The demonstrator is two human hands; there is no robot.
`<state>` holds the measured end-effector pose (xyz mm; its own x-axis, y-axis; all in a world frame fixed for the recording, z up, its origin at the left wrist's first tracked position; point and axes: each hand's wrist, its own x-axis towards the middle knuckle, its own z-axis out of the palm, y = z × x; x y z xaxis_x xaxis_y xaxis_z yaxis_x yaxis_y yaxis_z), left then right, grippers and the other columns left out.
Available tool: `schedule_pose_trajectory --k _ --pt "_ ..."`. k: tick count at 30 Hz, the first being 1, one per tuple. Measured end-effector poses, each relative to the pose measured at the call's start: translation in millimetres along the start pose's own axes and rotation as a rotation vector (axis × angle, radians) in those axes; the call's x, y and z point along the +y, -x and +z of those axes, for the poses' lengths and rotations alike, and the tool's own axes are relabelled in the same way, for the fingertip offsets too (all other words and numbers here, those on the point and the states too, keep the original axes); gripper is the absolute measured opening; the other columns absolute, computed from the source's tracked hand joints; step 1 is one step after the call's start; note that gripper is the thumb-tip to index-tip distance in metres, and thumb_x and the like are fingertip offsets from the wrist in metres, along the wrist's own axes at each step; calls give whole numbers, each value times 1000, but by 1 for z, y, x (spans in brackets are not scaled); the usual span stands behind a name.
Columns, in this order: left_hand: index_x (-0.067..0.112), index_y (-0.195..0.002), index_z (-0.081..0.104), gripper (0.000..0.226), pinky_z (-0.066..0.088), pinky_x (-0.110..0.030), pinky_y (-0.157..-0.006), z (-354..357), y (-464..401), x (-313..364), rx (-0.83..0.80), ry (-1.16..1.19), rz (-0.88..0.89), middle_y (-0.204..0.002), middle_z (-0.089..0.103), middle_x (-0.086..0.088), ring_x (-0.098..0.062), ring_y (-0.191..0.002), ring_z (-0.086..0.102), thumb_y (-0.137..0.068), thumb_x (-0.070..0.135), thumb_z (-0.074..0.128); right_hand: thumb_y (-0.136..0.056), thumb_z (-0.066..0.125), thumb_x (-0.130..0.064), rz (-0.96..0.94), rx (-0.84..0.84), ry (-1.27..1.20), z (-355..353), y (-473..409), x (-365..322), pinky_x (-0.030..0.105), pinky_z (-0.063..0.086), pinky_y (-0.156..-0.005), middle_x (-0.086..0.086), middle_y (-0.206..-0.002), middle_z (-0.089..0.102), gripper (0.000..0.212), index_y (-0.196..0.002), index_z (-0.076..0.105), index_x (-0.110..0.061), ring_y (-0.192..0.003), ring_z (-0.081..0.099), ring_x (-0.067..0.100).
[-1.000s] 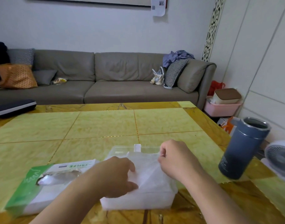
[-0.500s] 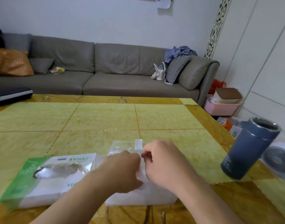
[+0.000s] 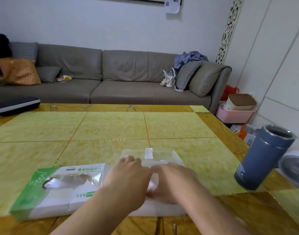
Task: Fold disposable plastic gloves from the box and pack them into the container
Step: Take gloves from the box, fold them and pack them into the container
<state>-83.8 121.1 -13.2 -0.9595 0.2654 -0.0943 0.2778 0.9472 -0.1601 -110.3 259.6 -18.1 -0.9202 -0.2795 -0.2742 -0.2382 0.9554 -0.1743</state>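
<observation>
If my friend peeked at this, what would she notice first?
Probably the two hands, left hand and right hand, pressed together over the clear plastic container at the table's near edge. Next, the green-and-white glove box lying just left of them. Then the tall blue tumbler standing on the right.

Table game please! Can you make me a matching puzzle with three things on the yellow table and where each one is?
Things:
1. green and white glove box
2. clear plastic container
3. blue metal tumbler

Places:
A. by the table's right edge
B. under both hands
C. left of the hands

Pairs: 1-C, 2-B, 3-A
</observation>
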Motion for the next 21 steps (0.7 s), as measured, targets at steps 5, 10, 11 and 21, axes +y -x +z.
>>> schedule_pose_trajectory --k 5,10,11,21 --pt "18 -113 55 33 41 -29 -69 6 -7 -8 -201 217 -115 -95 51 3 -20 -86 56 -95 44 67 -79 71 -75 20 -28 -2 -1 5 2 34 48 -97 -8 -153 50 75 -148 48 -53 -134 55 14" --pt "11 -134 44 53 33 -24 -53 9 -15 -5 -327 265 -169 -81 51 6 -12 -68 50 -94 34 70 -80 76 -62 78 -100 -21 1 0 3 32 41 -82 -4 -142 51 66 -142 53 -53 -122 61 19" --pt "7 -143 38 64 35 -24 -54 10 -17 -4 -353 270 -169 -80 51 6 -11 -67 50 -94 33 70 -81 76 -58 88 -122 -41 2 -4 4 30 41 -79 -4 -139 53 63 -139 54 -52 -118 62 20" --pt "22 -116 47 21 41 -25 -68 -11 -18 -16 -468 248 -61 -89 51 7 -18 -87 53 -97 17 55 -79 83 -43 78 -274 -126 -3 -18 15 32 54 -85 -10 -155 49 84 -151 41 -56 -119 64 20"
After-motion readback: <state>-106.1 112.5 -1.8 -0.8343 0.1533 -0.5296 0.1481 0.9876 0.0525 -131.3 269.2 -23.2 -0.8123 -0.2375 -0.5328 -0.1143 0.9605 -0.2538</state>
